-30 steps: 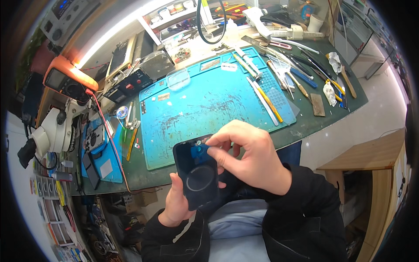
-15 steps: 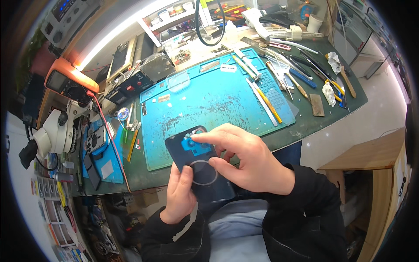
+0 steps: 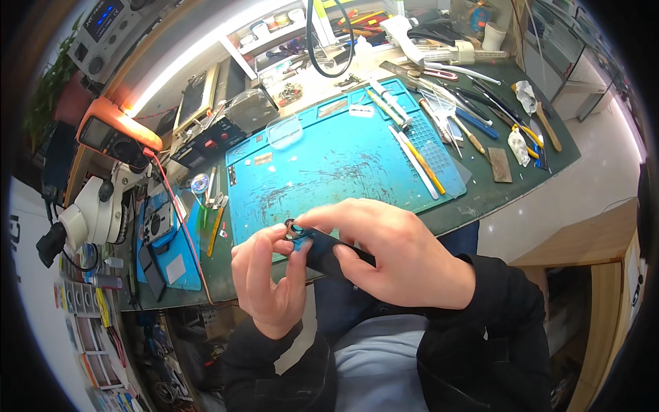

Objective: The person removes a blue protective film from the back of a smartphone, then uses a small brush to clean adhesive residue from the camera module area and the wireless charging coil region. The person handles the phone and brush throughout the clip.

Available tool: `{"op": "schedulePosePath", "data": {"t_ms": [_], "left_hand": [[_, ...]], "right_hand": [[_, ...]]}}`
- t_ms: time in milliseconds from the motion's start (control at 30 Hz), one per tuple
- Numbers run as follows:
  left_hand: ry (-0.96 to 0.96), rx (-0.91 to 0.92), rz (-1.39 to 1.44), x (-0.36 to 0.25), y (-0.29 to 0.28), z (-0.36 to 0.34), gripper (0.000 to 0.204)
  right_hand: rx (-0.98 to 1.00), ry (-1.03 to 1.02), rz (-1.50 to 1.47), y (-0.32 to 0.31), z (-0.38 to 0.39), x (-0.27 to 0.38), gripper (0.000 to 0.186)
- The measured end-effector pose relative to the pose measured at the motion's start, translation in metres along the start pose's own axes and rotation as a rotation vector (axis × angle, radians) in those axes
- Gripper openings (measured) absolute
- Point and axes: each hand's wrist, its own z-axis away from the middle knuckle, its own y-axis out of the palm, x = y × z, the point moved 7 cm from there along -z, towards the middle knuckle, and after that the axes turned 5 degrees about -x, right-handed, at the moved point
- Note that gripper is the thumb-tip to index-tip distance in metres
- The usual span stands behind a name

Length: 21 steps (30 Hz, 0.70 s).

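Just over the near edge of the blue work mat [image 3: 312, 172], I hold a dark phone [image 3: 325, 255], tilted so that its back is seen steeply foreshortened. My right hand [image 3: 405, 257] grips it along its body, thumb on the near side and index finger stretched to the camera end. My left hand [image 3: 271, 285] pinches that same end with its fingertips, the other fingers curled. Between both hands' fingertips show the round camera rings [image 3: 294, 229] and a bit of bright blue around them. The pale ring on the back is hidden now.
An orange multimeter [image 3: 118, 132] and a white microscope [image 3: 86, 218] stand at the left. A clear plastic box [image 3: 284, 132] lies on the mat's far left part. Tweezers, brushes and a yellow-handled tool [image 3: 424, 168] lie at the right. A black cable loop [image 3: 331, 62] hangs at the back.
The phone has tipped from facing me to nearly edge-on. My left hand has shifted from the phone's lower side up to its camera corner. My right hand now holds the body.
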Motion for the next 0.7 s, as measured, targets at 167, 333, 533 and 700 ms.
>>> {"op": "schedulePosePath", "data": {"t_ms": [167,333,533,700], "left_hand": [[0.218,0.149,-0.295,-0.014,-0.002,-0.009,0.047],[0.094,0.192,-0.188,-0.008,0.003,-0.005,0.034],[0.111,0.186,-0.210,-0.009,0.002,-0.002,0.029],[0.145,0.207,-0.234,-0.016,-0.001,-0.003,0.031]], "right_hand": [[-0.007,0.173,0.030,-0.005,0.006,-0.013,0.019],[-0.053,-0.073,0.328,0.000,0.015,-0.018,0.011],[-0.126,-0.147,0.390,0.001,0.017,-0.005,0.007],[-0.127,-0.154,0.424,0.000,0.017,0.001,0.007]]}}
